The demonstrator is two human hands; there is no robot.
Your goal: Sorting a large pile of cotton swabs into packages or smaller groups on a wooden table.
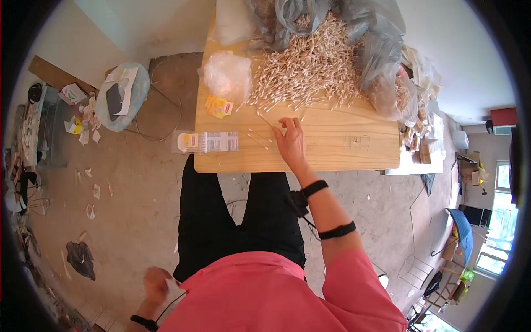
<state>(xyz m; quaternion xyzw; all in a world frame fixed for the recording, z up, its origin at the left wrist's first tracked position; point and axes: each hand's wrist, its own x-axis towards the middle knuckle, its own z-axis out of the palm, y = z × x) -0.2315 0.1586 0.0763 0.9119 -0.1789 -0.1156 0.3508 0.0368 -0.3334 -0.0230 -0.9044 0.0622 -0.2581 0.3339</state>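
Note:
My right hand (292, 143) is over the pale wooden table, fingers bent and thumb apart from the forefinger. Close to its thumb lies a cotton swab (265, 119); whether they touch is hard to see. A few more loose swabs (258, 140) lie just left of the hand. Beyond it spreads a large heap of cotton swabs (315, 66). At the front left of the table is a flat clear packet with a yellow and white label (191, 142). Down beside my left hip, my left hand (157, 285) is smeared by motion, so its fingers cannot be made out.
Clear plastic bags (227, 74) and yellow cards (219, 106) sit at the table's left side. Grey plastic bags (381, 55) surround the heap. A stool (123, 124) with a phone (114, 100) and paper stands left. Small boxes (425, 138) are piled right. Scraps litter the floor.

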